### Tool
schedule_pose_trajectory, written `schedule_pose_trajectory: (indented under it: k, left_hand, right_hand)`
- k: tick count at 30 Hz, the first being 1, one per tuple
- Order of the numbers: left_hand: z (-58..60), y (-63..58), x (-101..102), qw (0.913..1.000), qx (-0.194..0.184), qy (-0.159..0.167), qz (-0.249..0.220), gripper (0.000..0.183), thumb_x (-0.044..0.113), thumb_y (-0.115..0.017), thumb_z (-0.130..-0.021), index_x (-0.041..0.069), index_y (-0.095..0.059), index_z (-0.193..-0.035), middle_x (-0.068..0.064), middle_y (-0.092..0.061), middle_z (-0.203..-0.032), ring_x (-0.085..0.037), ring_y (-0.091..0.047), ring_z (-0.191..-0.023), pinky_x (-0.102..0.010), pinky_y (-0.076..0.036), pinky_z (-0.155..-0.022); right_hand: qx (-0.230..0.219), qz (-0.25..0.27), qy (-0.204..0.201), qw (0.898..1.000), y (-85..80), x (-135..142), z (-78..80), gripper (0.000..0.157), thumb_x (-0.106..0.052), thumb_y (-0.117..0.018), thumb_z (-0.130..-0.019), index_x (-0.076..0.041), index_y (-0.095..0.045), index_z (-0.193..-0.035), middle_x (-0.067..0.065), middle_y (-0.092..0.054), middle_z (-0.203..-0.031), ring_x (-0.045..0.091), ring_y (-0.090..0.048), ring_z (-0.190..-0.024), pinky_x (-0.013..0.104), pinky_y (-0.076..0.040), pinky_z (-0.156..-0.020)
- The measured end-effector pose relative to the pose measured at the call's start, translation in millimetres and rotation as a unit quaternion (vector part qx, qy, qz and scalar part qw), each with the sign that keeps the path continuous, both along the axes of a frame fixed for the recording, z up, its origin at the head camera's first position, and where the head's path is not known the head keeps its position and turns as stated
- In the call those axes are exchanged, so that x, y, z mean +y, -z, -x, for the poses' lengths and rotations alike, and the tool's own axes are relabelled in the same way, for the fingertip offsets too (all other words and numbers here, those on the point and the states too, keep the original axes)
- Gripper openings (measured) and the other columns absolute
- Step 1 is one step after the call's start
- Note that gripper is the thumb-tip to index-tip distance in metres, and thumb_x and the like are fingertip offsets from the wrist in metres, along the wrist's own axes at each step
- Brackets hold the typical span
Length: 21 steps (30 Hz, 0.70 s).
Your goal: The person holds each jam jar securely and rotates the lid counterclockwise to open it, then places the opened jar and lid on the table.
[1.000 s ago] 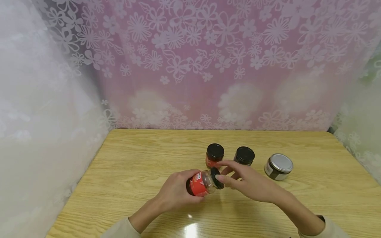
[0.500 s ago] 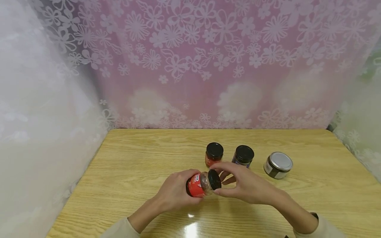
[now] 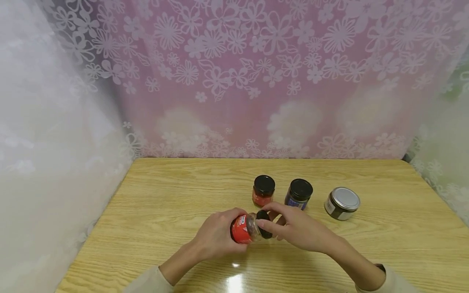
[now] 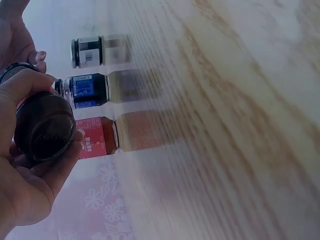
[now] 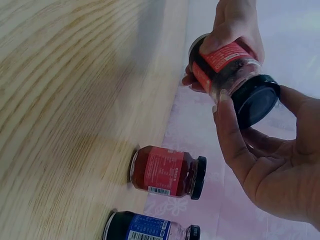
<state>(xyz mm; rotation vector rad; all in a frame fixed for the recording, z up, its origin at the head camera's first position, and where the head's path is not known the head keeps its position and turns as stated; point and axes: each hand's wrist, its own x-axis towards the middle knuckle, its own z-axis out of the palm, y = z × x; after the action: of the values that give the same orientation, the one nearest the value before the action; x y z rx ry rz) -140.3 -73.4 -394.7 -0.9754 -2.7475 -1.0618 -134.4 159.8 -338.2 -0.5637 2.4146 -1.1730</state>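
So the red-label jar [image 3: 240,231] is up off the bench, tipped nearly on its side, neck pointing at the right hand [image 3: 298,228]. The left hand [image 3: 216,234] has fingers and thumb wrapped round its body and has barely budged over the last second.

What's new is the right hand's hold on the black lid [image 5: 257,104]. Half a second ago the thumb sat at the lid's lower edge; now it lies across the side nearest the camera, fingers on the far side, so it's a pinch on the rim with a different hold. Reads to me like a twist with a re-grip — work on the lid is in progress, not done, since it's still sitting on the neck. Can't tell whether it's loose or tight.

Further out, nothing's been moved. The smaller red jar [image 3: 263,197] stands upright just beyond the hands, with the blue-label jar [image 3: 298,195] near it and the silver-topped jar [image 3: 343,203] off to the right, all on the wooden bench [image 3: 176,191]. Behind that — just a pink floral curtain [image 3: 220,81].
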Motion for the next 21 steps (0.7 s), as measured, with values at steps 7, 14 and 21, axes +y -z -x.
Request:
schedule_pose_trajectory:
  k: [7, 14, 21]
  left_hand:
    - [0.9, 1.0, -2.4, 0.9998, -0.019, 0.006, 0.007, 0.052, 0.027, -0.082, -0.066, 0.016, -0.06, -0.112, 0.008, -0.063, -0.092, -0.002, -0.056, -0.073, -0.016, -0.047, -0.061]
    - [1.1, -0.4, -3.8, 0.9999, -0.015, 0.0, 0.004, 0.053, 0.028, -0.081, -0.065, 0.016, -0.061, -0.113, 0.008, -0.063, -0.09, -0.002, -0.056, -0.072, -0.017, -0.047, -0.06]
    - [2.2, -0.6, -3.8, 0.9999, 0.006, 0.002, 0.014, 0.051, 0.028, -0.082, -0.065, 0.016, -0.061, -0.11, 0.008, -0.064, -0.09, -0.003, -0.056, -0.072, -0.018, -0.047, -0.061]
  right_hand:
    - [0.081, 0.008, -0.072, 0.994, 1.6, 4.5, -0.2, 0.048, -0.039, -0.068, -0.088, -0.023, -0.055, -0.131, -0.009, -0.057, -0.121, 0.011, -0.059, -0.099, 0.029, -0.053, -0.077]
    - [0.052, -0.011, -0.04, 0.998, 0.3, 5.6, -0.8, 0.061, -0.048, -0.062, -0.09, -0.03, -0.04, -0.143, -0.001, -0.049, -0.136, 0.016, -0.06, -0.106, 0.034, -0.051, -0.083]
    - [0.011, -0.041, 0.003, 0.999, -1.0, -1.3, -2.0, 0.054, -0.053, -0.056, -0.091, -0.016, -0.053, -0.131, -0.003, -0.062, -0.101, 0.014, -0.064, -0.081, 0.034, -0.05, -0.067]
